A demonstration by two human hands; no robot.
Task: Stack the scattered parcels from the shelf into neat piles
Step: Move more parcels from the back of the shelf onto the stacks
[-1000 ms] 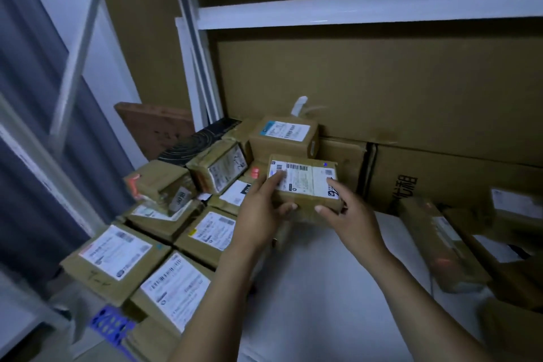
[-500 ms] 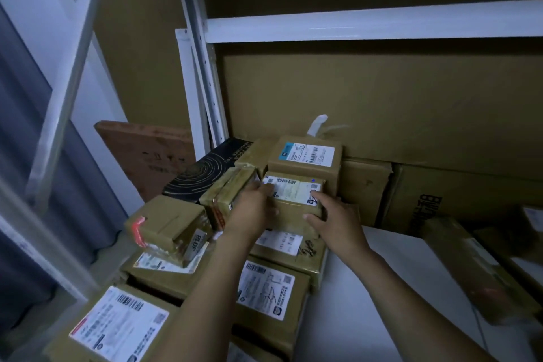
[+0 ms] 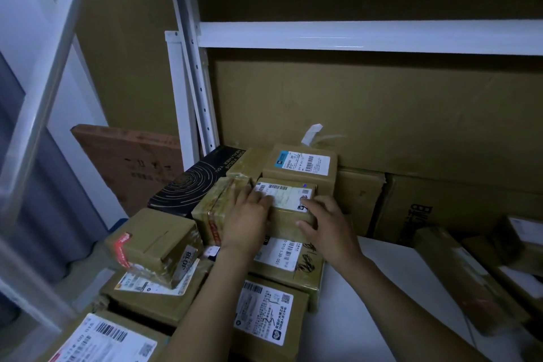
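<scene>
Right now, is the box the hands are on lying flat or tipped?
Lying flat. The small parcel sits label-up on a bigger parcel, with the left hand and right hand on it.

Both my arms reach far: left hand (image 3: 246, 222) presses flat on the parcel (image 3: 286, 219), right hand (image 3: 326, 225) grips its right end.
</scene>
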